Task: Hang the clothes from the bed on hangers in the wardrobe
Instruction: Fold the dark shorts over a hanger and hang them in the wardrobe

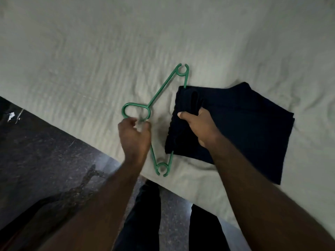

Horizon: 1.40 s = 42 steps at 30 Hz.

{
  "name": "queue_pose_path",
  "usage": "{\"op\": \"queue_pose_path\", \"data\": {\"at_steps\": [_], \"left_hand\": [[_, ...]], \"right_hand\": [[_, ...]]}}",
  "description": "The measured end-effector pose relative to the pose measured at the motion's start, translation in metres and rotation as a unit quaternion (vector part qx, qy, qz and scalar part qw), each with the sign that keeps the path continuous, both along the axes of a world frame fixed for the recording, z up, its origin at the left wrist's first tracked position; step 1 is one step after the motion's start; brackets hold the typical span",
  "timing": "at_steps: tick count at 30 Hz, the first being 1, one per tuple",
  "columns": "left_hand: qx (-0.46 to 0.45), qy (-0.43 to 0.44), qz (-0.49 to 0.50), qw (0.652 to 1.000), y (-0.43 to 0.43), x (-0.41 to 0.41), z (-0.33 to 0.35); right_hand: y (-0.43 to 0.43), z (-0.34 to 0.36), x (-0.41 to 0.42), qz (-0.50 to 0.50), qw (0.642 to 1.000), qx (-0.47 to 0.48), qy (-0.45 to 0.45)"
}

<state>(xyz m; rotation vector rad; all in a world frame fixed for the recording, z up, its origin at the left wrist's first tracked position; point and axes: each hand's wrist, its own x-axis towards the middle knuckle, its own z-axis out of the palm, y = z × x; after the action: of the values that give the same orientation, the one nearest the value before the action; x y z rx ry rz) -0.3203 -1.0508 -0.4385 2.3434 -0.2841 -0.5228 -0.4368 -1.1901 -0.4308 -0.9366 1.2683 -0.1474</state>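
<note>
Head view: the green hanger (pixel 164 86) lay on the bed sheet (pixel 90 51), its bar passing under the folded dark garment (pixel 235 124). The right hand (pixel 197 125) clutched the cloth's near edge. Just left of it, the blurred left hand (pixel 135 134) seemed curled round the hanger's neck.

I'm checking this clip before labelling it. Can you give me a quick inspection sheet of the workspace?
surface: pale, wrinkled bed sheet.
job's things: green hanger lies on the sheet; the folded dark garment covers most of its straight bar.
clutter: nothing seen.
hands: left hand grips the hanger just below its hook, though it is blurred; right hand pinches the garment's bunched edge.
cables: nothing seen.
surroundings: dark speckled floor with a small white scrap; the person's legs in dark trousers at the bed's edge.
</note>
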Motion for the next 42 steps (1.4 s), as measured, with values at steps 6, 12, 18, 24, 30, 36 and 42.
{"op": "queue_pose_path", "data": {"at_steps": [6, 12, 18, 24, 30, 36, 42], "left_hand": [[-0.02, 0.351, -0.042, 0.935, -0.009, -0.015, -0.014], [-0.039, 0.381, -0.143, 0.913, -0.05, -0.048, -0.007], [-0.034, 0.396, -0.152, 0.905, -0.069, -0.082, -0.013], [0.006, 0.406, -0.133, 0.904, -0.068, -0.103, -0.03], [0.038, 0.413, -0.124, 0.902, -0.072, -0.11, -0.032], [0.051, 0.417, -0.075, 0.904, -0.075, -0.107, -0.034], [0.113, 0.098, -0.163, 0.975, -0.058, -0.116, -0.032]], "right_hand": [[0.0, 0.006, -0.03, -0.04, 0.999, -0.027, -0.025], [-0.012, 0.047, -0.055, 0.039, 0.99, -0.131, 0.032], [-0.043, 0.1, -0.129, -0.003, 0.989, -0.146, -0.036], [-0.092, 0.049, -0.266, -0.14, 0.985, -0.069, 0.069], [-0.086, -0.014, -0.302, -0.117, 0.984, -0.039, 0.129], [-0.073, -0.027, -0.303, -0.127, 0.978, -0.055, 0.158], [-0.081, -0.013, -0.292, 0.02, 0.909, -0.187, 0.372]]}}
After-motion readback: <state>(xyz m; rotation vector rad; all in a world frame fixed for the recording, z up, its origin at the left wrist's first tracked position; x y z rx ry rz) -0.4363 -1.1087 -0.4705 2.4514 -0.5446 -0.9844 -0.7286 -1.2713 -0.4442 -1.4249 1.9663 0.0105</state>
